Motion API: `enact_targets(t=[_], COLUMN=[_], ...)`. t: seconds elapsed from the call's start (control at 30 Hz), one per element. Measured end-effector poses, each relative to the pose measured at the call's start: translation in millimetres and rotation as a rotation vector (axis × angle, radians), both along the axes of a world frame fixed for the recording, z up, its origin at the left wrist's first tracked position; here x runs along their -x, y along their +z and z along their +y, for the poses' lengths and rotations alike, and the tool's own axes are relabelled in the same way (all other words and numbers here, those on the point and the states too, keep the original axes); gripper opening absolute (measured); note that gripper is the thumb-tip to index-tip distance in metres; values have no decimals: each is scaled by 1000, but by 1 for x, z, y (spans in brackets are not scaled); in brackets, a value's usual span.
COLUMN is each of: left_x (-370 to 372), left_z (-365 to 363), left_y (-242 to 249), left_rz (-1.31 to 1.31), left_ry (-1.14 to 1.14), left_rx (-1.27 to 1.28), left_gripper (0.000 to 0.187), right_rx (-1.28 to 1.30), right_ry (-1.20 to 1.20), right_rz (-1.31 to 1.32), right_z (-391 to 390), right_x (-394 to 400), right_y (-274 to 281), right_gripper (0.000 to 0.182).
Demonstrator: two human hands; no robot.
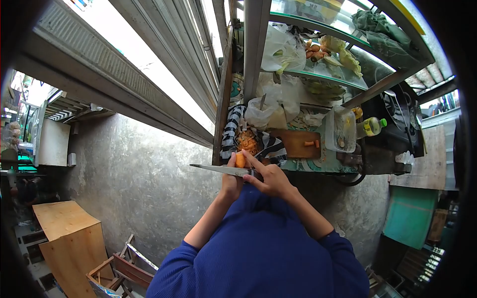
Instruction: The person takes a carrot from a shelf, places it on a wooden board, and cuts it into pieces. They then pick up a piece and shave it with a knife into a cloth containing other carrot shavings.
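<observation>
Grey floor (144,164) spreads toward nine o'clock; remotely, I see the left hand (231,185) grip a carrot (240,160) near orange shavings (247,142) at twelve, apparently steadying it, the right hand (271,180) clutching a knife (218,169).

Two hands (272,180), one knife (216,169), one carrot (240,160).
Just past the fingers (256,164), one heap of orange shavings (247,142); farther to their right, one chopping board (293,138), one plastic tub (343,146), one green-capped bottle (370,127).

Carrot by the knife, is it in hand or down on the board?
In hand: the left hand grips the carrot, apart from the brown board.
</observation>
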State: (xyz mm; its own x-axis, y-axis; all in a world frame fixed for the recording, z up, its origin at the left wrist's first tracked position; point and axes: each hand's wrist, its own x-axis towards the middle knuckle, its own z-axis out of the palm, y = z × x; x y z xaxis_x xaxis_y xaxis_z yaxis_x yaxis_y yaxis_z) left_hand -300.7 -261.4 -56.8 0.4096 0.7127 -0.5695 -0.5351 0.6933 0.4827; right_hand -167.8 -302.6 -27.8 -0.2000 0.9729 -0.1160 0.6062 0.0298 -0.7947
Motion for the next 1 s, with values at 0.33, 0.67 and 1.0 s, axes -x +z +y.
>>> enact_targets(t=[0.33,0.67,1.0], left_x=[-4,-3,-2], left_z=[0,1,-2], left_y=[-7,-8,-12], left_rz=[-5,3,-30], left_ry=[-3,-55,-133], left_rx=[-96,-196,-242], left_gripper=[26,33,38], right_rx=[-45,-111,-62], right_ry=[13,-1,57], right_rz=[-11,-23,68], right_z=[2,3,10], right_x=[-7,-5,-16], right_y=[-3,-3,1], right_gripper=[70,66,62])
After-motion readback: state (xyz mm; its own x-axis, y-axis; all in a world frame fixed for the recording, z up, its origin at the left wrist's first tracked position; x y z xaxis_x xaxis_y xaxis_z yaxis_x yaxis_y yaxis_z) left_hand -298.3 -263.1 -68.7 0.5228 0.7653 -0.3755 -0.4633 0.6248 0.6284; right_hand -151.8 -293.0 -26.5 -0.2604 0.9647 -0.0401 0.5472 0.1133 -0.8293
